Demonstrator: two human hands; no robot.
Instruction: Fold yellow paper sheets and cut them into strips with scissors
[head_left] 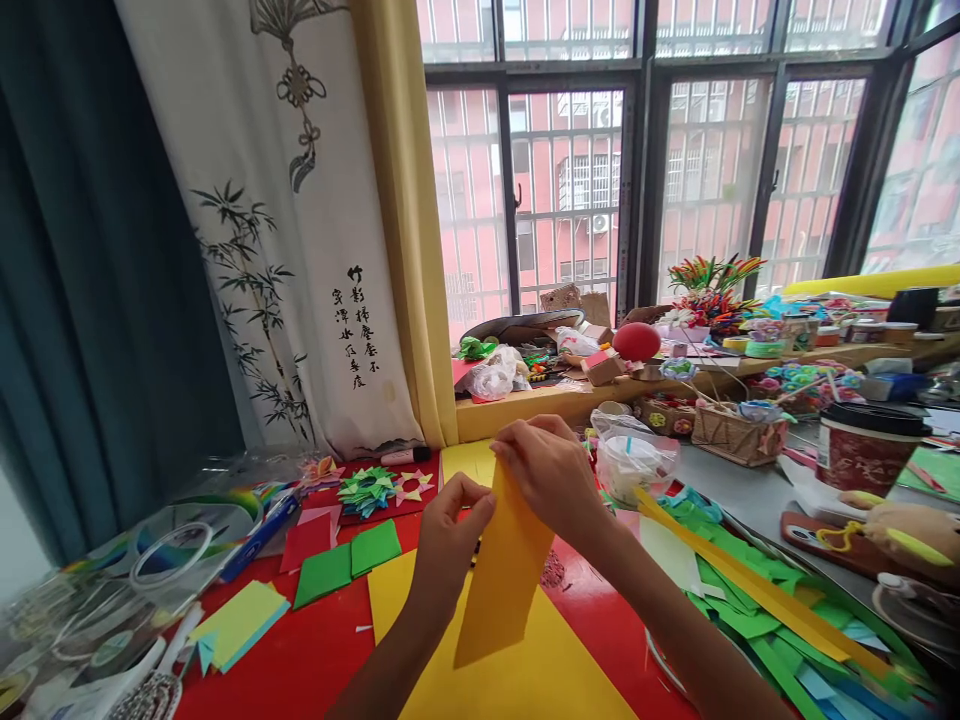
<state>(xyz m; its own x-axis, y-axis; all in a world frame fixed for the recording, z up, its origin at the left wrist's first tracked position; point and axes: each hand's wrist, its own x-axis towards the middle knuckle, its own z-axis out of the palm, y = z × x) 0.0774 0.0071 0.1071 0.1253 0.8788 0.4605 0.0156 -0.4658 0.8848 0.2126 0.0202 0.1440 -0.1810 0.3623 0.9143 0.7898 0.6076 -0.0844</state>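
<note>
An orange-yellow paper strip [504, 580] hangs upright in front of me, held at its top edge by both hands. My left hand [448, 545] pinches the strip's upper left corner with thumb and fingers closed. My right hand [551, 475] grips the upper right part of the strip from behind, fingers curled over the top. Below the strip a larger yellow sheet [525, 670] lies flat on the red table [315, 650].
Green paper squares [349, 560] and folded paper stars [371, 488] lie at left, tape rolls [180, 545] further left. Long green and yellow paper strips [757, 600] pile at right, beside a plastic bag [634, 460], a wicker basket [739, 430] and a lidded cup [866, 445]. The window sill holds clutter.
</note>
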